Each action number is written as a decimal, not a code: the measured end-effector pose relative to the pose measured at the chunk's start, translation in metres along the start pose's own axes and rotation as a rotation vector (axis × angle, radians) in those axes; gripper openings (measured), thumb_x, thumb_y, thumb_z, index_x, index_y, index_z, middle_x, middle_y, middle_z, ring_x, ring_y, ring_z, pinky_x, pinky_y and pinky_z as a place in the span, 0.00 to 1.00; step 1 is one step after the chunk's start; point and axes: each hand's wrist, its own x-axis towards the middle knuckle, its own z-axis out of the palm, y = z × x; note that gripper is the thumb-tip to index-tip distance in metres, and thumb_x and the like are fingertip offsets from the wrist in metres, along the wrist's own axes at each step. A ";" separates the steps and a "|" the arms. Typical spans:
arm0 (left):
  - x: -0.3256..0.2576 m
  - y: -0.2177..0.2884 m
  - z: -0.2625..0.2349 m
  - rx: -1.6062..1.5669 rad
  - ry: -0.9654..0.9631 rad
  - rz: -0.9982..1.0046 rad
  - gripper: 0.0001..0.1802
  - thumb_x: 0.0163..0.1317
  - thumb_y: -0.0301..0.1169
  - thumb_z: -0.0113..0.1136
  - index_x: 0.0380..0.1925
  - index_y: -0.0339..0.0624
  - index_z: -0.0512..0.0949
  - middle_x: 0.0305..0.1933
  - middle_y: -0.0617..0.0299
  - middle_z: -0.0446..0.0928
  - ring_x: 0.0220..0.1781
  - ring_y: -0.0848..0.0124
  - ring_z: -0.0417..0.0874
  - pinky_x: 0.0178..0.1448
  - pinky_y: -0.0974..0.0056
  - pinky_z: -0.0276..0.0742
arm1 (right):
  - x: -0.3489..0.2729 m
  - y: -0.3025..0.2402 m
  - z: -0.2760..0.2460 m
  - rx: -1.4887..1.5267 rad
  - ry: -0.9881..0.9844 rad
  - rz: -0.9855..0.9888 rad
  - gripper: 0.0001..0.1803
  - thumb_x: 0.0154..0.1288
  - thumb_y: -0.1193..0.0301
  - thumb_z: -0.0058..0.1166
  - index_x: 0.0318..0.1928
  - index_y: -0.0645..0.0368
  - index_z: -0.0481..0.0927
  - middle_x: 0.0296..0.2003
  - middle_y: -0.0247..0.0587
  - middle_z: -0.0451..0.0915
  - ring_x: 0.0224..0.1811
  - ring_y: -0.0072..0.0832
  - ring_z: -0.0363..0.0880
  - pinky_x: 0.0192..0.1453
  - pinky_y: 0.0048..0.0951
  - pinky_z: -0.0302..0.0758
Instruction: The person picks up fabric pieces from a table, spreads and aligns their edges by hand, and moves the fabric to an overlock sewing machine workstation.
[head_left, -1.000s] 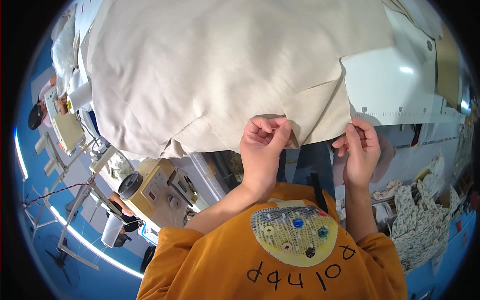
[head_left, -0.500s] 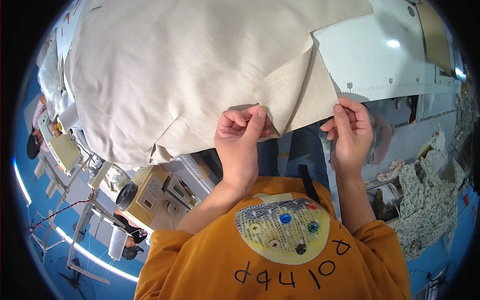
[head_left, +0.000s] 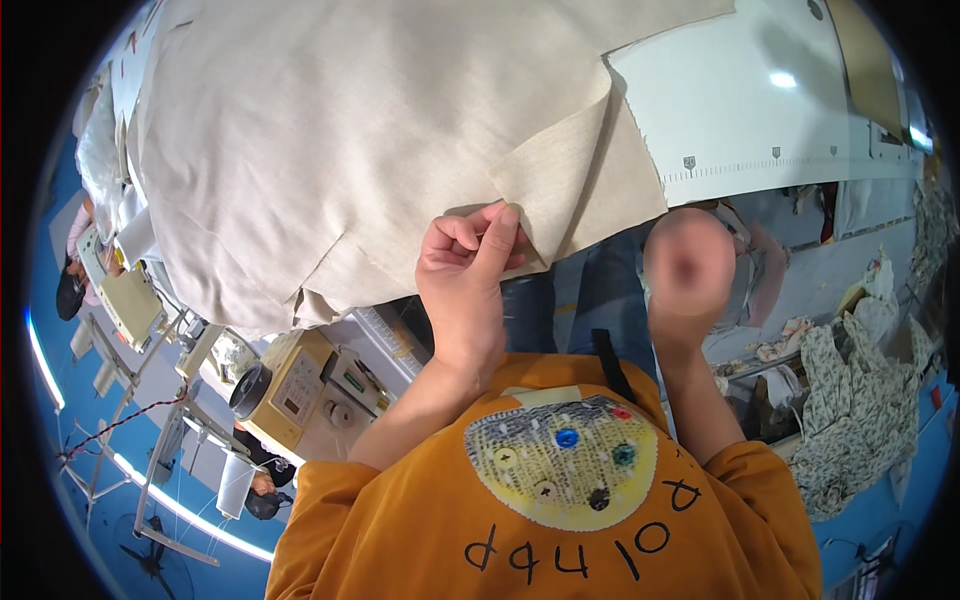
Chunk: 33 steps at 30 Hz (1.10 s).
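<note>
A left hand (head_left: 463,265) pinches beige cloth (head_left: 370,130) spread across a white table (head_left: 720,115), apparently to steady its folded flap (head_left: 556,165), while the blurred right hand's (head_left: 688,262) finger state cannot be told.

The premises present as a garment-sewing workshop. A cream sewing machine (head_left: 288,392) with a dark handwheel stands to the left, and a second machine (head_left: 130,302) is noted beyond it, with a person (head_left: 73,288) close beside. A metal thread stand (head_left: 152,462) rises nearby, next to a white thread cone (head_left: 235,484). The white worktable (head_left: 710,115) bears a measuring scale along its near edge and a broad sheet of beige cloth (head_left: 350,130). Patterned fabric (head_left: 850,430) lies heaped at the right.
</note>
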 end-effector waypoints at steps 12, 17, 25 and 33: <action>0.001 0.000 0.001 0.002 0.009 0.011 0.16 0.63 0.26 0.66 0.26 0.47 0.66 0.41 0.60 0.83 0.35 0.76 0.80 0.39 0.71 0.77 | 0.005 -0.002 -0.003 0.151 -0.163 0.180 0.18 0.67 0.80 0.55 0.57 0.62 0.77 0.26 0.21 0.70 0.25 0.06 0.61 0.29 0.10 0.59; 0.000 -0.003 0.001 0.034 0.016 0.038 0.17 0.62 0.28 0.67 0.26 0.50 0.65 0.39 0.61 0.82 0.34 0.76 0.81 0.37 0.72 0.80 | 0.002 -0.008 -0.011 0.139 -0.197 0.126 0.19 0.67 0.81 0.54 0.58 0.62 0.77 0.27 0.23 0.72 0.26 0.07 0.64 0.30 0.10 0.62; 0.000 -0.003 0.002 0.049 0.020 0.054 0.17 0.62 0.28 0.68 0.26 0.50 0.65 0.39 0.61 0.82 0.33 0.76 0.81 0.36 0.73 0.78 | 0.015 -0.017 -0.003 0.343 -0.624 0.492 0.21 0.72 0.74 0.45 0.63 0.61 0.73 0.31 0.41 0.80 0.17 0.13 0.67 0.20 0.14 0.61; 0.001 -0.004 0.000 0.027 0.021 0.047 0.17 0.62 0.27 0.67 0.26 0.47 0.66 0.41 0.59 0.83 0.33 0.76 0.80 0.35 0.72 0.78 | 0.022 0.000 -0.019 0.586 -0.360 0.356 0.23 0.75 0.72 0.40 0.68 0.57 0.67 0.35 0.43 0.82 0.17 0.13 0.69 0.19 0.13 0.61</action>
